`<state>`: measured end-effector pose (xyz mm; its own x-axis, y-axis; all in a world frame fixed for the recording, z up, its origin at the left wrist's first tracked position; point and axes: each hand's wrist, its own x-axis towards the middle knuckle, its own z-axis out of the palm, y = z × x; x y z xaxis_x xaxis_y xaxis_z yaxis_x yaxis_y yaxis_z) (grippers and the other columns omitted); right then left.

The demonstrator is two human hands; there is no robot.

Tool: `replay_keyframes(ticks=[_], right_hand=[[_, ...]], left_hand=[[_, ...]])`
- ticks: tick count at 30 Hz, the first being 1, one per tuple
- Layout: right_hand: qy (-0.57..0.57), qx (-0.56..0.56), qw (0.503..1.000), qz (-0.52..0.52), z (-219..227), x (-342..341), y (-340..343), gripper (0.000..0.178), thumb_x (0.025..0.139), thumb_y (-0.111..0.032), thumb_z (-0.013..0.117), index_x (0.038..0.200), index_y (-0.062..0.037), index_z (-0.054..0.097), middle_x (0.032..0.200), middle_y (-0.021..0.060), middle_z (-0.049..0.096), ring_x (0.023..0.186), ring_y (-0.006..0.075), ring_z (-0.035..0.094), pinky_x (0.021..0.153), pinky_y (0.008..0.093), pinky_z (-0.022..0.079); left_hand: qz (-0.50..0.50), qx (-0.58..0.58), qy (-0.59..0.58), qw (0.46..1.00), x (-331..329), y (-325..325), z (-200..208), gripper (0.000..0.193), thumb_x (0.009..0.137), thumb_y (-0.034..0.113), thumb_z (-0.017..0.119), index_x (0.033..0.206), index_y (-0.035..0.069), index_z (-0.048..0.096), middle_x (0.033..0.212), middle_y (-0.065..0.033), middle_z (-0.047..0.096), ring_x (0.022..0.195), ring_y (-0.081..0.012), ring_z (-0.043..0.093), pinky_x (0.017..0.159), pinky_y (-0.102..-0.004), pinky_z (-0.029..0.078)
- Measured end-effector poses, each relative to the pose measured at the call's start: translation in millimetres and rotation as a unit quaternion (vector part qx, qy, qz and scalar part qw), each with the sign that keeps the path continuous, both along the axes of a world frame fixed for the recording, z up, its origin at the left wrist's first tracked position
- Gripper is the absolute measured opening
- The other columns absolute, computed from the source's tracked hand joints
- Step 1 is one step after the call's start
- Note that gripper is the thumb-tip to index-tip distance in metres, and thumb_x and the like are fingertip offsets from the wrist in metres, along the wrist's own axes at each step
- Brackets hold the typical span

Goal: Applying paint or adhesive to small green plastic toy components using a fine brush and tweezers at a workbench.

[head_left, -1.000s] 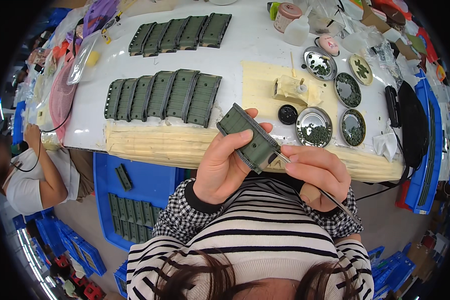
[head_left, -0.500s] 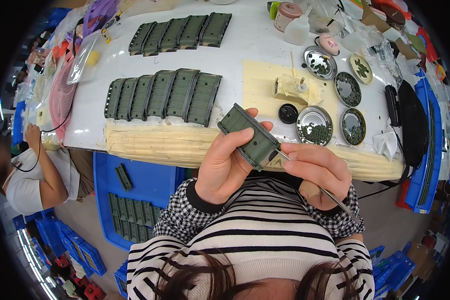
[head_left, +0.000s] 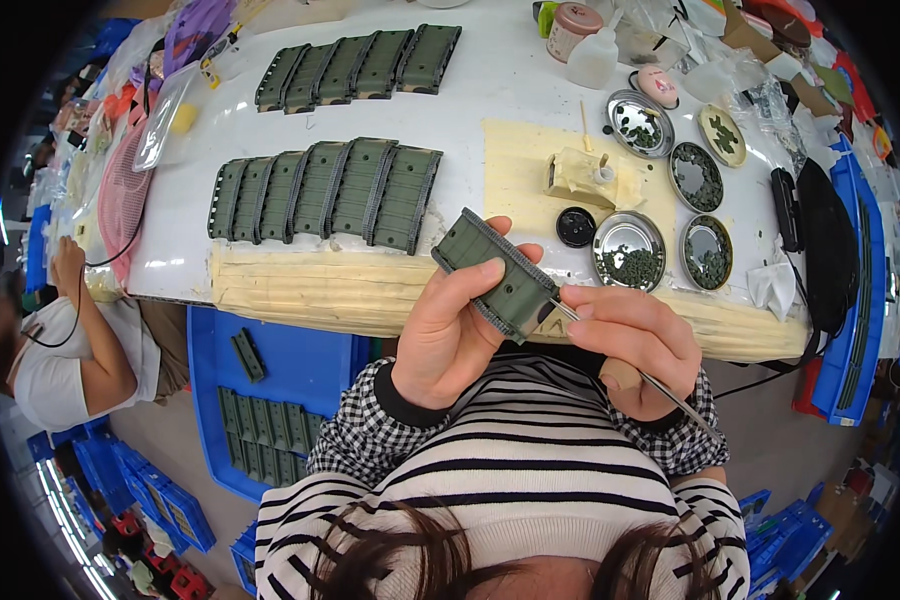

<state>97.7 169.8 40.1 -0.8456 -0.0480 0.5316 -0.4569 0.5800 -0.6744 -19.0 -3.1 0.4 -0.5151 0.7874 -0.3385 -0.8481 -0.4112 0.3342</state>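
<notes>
My left hand (head_left: 455, 325) holds a dark green ridged panel (head_left: 482, 262), tilted, above the table's near edge. The thumb presses on the panel's face and fingers support it from behind. Closed around slim metal tweezers (head_left: 667, 388), my right hand (head_left: 645, 345) brings their tip to the panel's lower right edge, beside a dark patch. Whether the tip grips a small piece is too small to tell. A tan wrap covers one right fingertip. Similar green panels lie in a near row (head_left: 325, 195) and a far row (head_left: 358, 68) on the table.
Right of my hands stand round metal dishes (head_left: 630, 285) of small green pieces, a black cap (head_left: 575, 227) and a tape-wrapped block (head_left: 582, 178). A blue tray (head_left: 205, 400) with more green parts sits below the table's left edge. A person (head_left: 80, 350) works at far left.
Both hands keep nearly the same pose, with the tweezer tip still at the panel's edge. The co-worker's hand at far left has shifted slightly.
</notes>
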Motion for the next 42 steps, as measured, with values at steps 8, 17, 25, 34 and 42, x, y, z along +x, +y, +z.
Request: replay_keyframes(ticks=[8, 17, 25, 34, 42], right_hand=[[-0.010, -0.002, 1.000, 0.009, 1, 0, 1, 0.038, 0.077, -0.011, 0.074, 0.111, 0.0018, 0.065, 0.107, 0.0146, 0.063, 0.104, 0.0324, 0.066, 0.083, 0.0366, 0.057], [0.015, -0.148, 0.987, -0.057, -6, 9, 3, 0.025, 0.099, -0.021, 0.054, 0.106, -0.0005, 0.067, 0.106, 0.0156, 0.068, 0.095, 0.0267, 0.067, 0.081, 0.0331, 0.054], [-0.063, -0.078, 0.959, -0.264, -35, 16, 48, 0.013, 0.092, -0.007, 0.058, 0.089, -0.0031, 0.070, 0.082, 0.0081, 0.064, 0.078, 0.0221, 0.057, 0.072, 0.0340, 0.045], [-0.030, 0.084, 0.956, -0.280, -42, 7, 54, 0.011, 0.089, -0.015, 0.065, 0.085, -0.0056, 0.068, 0.081, 0.0066, 0.064, 0.076, 0.0259, 0.055, 0.072, 0.0359, 0.039], [-0.018, 0.074, 0.950, -0.302, -43, 5, 53, 0.012, 0.090, -0.017, 0.065, 0.087, -0.0060, 0.069, 0.079, 0.0069, 0.063, 0.076, 0.0254, 0.054, 0.073, 0.0353, 0.040]], left_hand=[[0.000, 0.009, -0.015, 1.000, -1, -1, -1, 0.041, 0.096, 0.008, 0.053, 0.136, 0.007, 0.043, 0.125, -0.0174, 0.057, 0.110, -0.0226, 0.062, 0.091, -0.0385, 0.055], [-0.024, 0.018, 0.038, 0.999, -4, -5, 8, 0.045, 0.095, 0.008, 0.053, 0.138, 0.006, 0.039, 0.123, -0.0163, 0.059, 0.106, -0.0213, 0.064, 0.087, -0.0383, 0.058], [0.023, -0.071, 0.127, 0.989, -10, -7, 8, 0.043, 0.095, 0.007, 0.054, 0.137, 0.005, 0.040, 0.118, -0.0180, 0.062, 0.106, -0.0237, 0.064, 0.091, -0.0389, 0.056], [0.006, -0.092, 0.140, 0.986, -7, -3, 7, 0.036, 0.097, 0.005, 0.054, 0.131, 0.003, 0.044, 0.118, -0.0183, 0.061, 0.114, -0.0310, 0.061, 0.093, -0.0418, 0.056], [0.005, -0.131, 0.188, 0.973, 2, 7, 17, 0.065, 0.094, 0.004, 0.056, 0.151, 0.007, 0.024, 0.122, -0.0174, 0.058, 0.104, -0.0254, 0.066, 0.088, -0.0375, 0.057]])
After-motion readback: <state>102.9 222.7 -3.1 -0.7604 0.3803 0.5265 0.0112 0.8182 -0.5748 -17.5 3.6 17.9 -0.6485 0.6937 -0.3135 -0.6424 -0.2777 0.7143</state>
